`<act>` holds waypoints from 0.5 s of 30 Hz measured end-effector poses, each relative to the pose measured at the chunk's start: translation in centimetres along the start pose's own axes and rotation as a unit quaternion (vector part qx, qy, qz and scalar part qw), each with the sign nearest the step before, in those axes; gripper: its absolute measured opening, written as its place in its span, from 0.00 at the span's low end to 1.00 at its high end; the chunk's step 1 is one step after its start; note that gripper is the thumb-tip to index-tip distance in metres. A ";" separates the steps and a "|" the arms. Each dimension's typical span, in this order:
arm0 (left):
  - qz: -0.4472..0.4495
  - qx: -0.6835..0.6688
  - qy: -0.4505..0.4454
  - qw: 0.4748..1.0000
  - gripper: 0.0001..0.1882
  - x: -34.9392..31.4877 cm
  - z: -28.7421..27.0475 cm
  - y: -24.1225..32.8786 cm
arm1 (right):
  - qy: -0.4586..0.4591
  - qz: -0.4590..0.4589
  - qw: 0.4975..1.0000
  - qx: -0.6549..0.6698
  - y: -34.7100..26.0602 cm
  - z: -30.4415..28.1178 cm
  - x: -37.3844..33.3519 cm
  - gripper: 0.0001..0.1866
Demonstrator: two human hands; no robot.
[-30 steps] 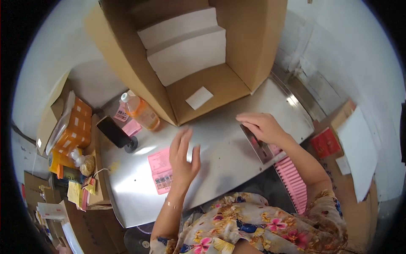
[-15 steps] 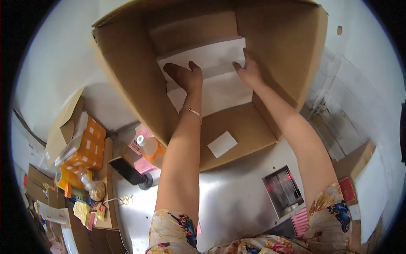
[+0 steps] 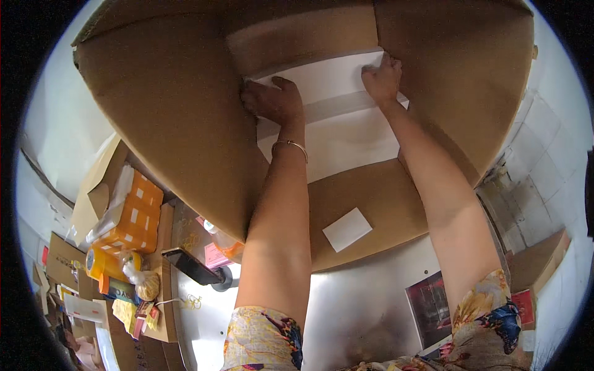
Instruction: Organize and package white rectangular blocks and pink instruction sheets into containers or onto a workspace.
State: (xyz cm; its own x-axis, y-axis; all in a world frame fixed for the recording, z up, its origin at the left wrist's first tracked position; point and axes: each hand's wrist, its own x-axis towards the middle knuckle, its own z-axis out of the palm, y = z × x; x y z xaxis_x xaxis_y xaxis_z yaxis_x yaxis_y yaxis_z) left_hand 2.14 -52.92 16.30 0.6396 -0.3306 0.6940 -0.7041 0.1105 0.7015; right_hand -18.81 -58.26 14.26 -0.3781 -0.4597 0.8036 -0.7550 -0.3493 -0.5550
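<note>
A large open cardboard box (image 3: 161, 80) fills the upper view, and both my forearms reach inside it. White sheet-like material (image 3: 334, 77) lies deep in the box, crossed by a grey band. My left hand (image 3: 275, 102) bends its fingers over the left end of the white material, thumb lying on top; the fingertips are hidden. At the opposite end, my right hand (image 3: 382, 79) is closed, fingers curled at the right edge of the same material. A small white paper rectangle (image 3: 348, 229) lies on the box's near inside face.
Below the box is a shiny metal worktop (image 3: 352, 309) with a dark recessed panel (image 3: 430, 309). At left stand a phone (image 3: 192, 266) on a holder, a bottle (image 3: 226, 238), an orange taped parcel (image 3: 133, 213) and cluttered cartons. Another carton (image 3: 538, 266) stands at right.
My hands went from open and spread to bent at the two ends of the white material, the right one moving outward. The box now looks larger and nearer.
</note>
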 end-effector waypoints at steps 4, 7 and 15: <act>0.047 0.079 -0.034 0.995 0.27 -0.2 -0.2 -0.4 | 0.008 -0.027 0.993 -0.114 -0.6 -0.6 0.0 0.38; 0.206 0.107 0.096 0.968 0.28 0.1 0.2 -1.2 | 0.018 -0.045 0.998 -0.040 -0.7 -0.5 0.7 0.39; 0.136 -0.073 -0.062 0.986 0.40 0.2 -0.6 -2.7 | -0.267 -0.038 0.954 0.134 0.2 -5.4 2.3 0.40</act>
State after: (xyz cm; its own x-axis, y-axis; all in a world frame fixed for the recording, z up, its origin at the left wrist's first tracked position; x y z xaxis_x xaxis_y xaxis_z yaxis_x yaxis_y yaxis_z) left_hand 4.34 -52.75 14.67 0.3843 -0.3807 0.8410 -0.7868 0.3416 0.5141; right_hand -22.76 -54.97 17.14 0.0531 -0.7500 0.6593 -0.5789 -0.5611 -0.5917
